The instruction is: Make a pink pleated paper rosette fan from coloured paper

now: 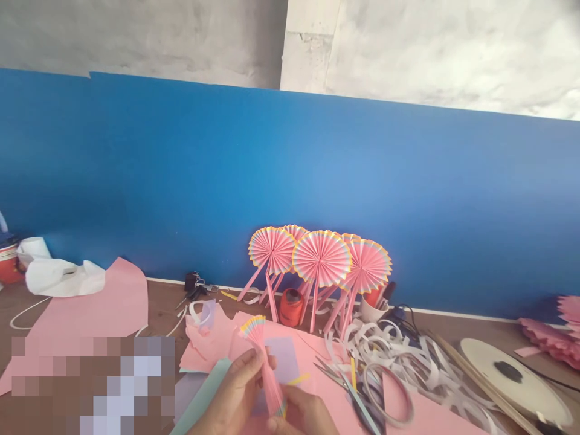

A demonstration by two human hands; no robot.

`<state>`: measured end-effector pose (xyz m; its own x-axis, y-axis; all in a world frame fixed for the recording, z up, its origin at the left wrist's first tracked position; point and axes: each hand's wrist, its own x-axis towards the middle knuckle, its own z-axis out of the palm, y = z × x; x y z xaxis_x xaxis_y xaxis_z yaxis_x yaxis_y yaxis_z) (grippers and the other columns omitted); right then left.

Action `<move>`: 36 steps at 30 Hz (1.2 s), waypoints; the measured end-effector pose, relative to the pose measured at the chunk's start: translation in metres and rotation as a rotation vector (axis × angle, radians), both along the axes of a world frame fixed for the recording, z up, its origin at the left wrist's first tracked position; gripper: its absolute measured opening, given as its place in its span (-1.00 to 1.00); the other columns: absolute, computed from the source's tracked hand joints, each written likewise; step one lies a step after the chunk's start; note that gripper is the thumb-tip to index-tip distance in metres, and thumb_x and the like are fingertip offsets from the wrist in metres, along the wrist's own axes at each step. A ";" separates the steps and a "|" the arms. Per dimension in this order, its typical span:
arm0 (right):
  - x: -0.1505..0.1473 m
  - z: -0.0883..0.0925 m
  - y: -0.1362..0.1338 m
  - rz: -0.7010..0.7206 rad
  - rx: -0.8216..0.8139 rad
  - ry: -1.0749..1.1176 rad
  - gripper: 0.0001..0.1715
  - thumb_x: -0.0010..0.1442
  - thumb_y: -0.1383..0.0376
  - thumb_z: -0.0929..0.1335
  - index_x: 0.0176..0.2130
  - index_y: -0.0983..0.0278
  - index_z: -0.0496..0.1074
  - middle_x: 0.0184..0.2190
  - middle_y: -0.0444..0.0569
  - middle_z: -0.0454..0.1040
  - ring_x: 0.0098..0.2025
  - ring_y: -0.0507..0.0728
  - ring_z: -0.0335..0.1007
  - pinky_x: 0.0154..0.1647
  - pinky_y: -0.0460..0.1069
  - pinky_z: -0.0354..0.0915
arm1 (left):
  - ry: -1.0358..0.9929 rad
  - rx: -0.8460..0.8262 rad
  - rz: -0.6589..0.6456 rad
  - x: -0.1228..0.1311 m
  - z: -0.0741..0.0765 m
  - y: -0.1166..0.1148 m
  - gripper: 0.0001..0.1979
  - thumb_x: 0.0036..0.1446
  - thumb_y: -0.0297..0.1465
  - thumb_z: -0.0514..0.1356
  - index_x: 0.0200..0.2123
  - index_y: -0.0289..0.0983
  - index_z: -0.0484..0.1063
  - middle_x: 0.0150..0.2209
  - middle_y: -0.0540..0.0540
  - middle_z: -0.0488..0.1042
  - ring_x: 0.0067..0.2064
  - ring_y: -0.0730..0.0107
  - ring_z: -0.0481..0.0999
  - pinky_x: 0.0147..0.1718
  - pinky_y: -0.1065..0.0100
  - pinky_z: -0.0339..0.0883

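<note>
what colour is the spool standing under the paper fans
The spool is red-orange with a dark centre on top; it shows in the head view.

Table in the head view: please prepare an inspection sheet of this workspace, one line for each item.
Surface: brown table, partly covered by pink paper.
Work pieces: pleated paper in hand; round fans standing behind.
Clutter: white strips tangled at right; scissors beside them.
Hands: left hand and right hand both hold the pleated paper.
Cables: dark cable at right, ends unclear.
Surroundings: blue panel, grey wall above.
</note>
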<state>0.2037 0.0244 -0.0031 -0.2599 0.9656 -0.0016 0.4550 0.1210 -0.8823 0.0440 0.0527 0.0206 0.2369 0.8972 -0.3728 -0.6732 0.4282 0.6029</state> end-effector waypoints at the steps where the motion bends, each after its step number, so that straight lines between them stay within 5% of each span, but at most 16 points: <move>1: 0.007 0.009 0.002 -0.029 0.046 -0.080 -0.41 0.03 -0.07 0.35 -0.11 0.28 0.53 -0.33 0.01 0.59 -0.27 0.23 0.47 -0.29 -0.05 0.28 | -0.012 -0.006 0.006 -0.002 0.001 0.001 -0.74 -0.16 -0.30 0.43 -0.41 -0.30 0.51 -0.45 -0.06 0.57 -0.34 0.31 0.51 -0.27 0.34 0.32; 3: 0.026 0.030 0.009 -0.171 0.120 -0.317 -0.52 0.16 0.07 0.29 -0.02 0.25 0.48 -0.30 0.03 0.59 -0.23 0.22 0.47 -0.23 -0.01 0.26 | -0.026 -0.042 0.021 -0.006 0.004 0.004 -0.77 -0.11 -0.31 0.40 -0.38 -0.30 0.51 -0.46 -0.04 0.55 -0.36 0.30 0.53 -0.30 0.32 0.35; 6: 0.058 0.055 0.026 -0.315 0.279 -0.816 -0.64 0.21 0.36 0.20 -0.33 0.23 0.56 -0.33 0.02 0.56 -0.22 0.20 0.43 -0.20 0.01 0.17 | -0.024 -0.100 -0.003 -0.009 0.006 0.006 -0.78 -0.03 -0.33 0.36 -0.32 -0.30 0.50 -0.49 -0.01 0.53 -0.42 0.32 0.54 -0.36 0.33 0.37; 8: 0.071 0.063 0.038 -0.237 0.330 -1.022 -0.63 0.15 0.46 0.21 -0.46 0.27 0.54 -0.37 0.05 0.53 -0.24 0.20 0.40 -0.26 0.01 0.11 | -0.017 -0.123 -0.040 -0.009 0.007 0.006 -0.76 -0.01 -0.31 0.34 -0.28 -0.31 0.49 -0.52 0.01 0.51 -0.48 0.36 0.52 -0.40 0.35 0.38; 14: 0.065 0.046 0.060 0.022 0.374 -1.079 -0.81 0.11 0.40 0.33 -0.46 0.33 0.54 -0.35 0.14 0.52 -0.18 0.25 0.34 -0.20 0.06 0.08 | 0.019 -0.188 -0.026 -0.008 0.007 0.006 -0.78 0.09 -0.43 0.27 -0.17 -0.40 0.49 -0.51 -0.04 0.55 -0.54 0.47 0.51 -0.49 0.44 0.39; 22: 0.062 0.039 0.073 -0.063 0.328 -0.834 -0.83 -0.02 0.52 0.29 -0.47 0.36 0.47 -0.36 0.14 0.51 -0.18 0.25 0.34 -0.16 0.07 0.09 | -0.081 -0.131 -0.094 -0.007 0.002 0.006 -0.82 0.09 -0.43 0.28 -0.21 -0.37 0.50 -0.52 -0.03 0.54 -0.51 0.45 0.54 -0.46 0.45 0.40; 27: 0.071 0.050 0.085 -0.197 0.190 -0.454 -0.79 0.05 0.40 0.16 -0.48 0.30 0.34 -0.52 -0.06 0.47 -0.46 0.07 0.35 -0.45 -0.07 0.14 | -0.110 -0.123 -0.048 -0.005 0.001 0.005 -0.82 0.06 -0.42 0.30 -0.24 -0.33 0.47 -0.52 -0.02 0.53 -0.42 0.34 0.57 -0.43 0.36 0.41; 32: 0.073 0.058 0.087 -0.227 0.086 -0.133 -0.87 -0.03 0.28 0.18 -0.55 0.24 0.23 -0.57 -0.08 0.48 -0.55 0.03 0.27 -0.52 -0.08 0.11 | -0.081 -0.166 -0.038 -0.004 0.003 0.005 -0.78 0.04 -0.42 0.31 -0.20 -0.33 0.47 -0.51 -0.02 0.52 -0.41 0.33 0.56 -0.38 0.31 0.42; 36: 0.063 0.068 0.082 -0.230 -0.003 0.065 -0.81 0.04 0.14 0.17 -0.49 0.20 0.18 -0.65 -0.11 0.48 -0.68 -0.02 0.12 -0.61 -0.10 0.04 | -0.083 -0.046 -0.098 -0.005 0.005 0.004 -0.82 0.00 -0.39 0.34 -0.31 -0.35 0.50 -0.52 -0.04 0.51 -0.48 0.35 0.53 -0.40 0.30 0.41</move>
<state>0.2663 0.1068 0.0653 -0.0324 0.9995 0.0053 0.4128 0.0183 -0.9106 0.0390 0.0564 0.0261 0.3541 0.8505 -0.3889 -0.6734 0.5204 0.5251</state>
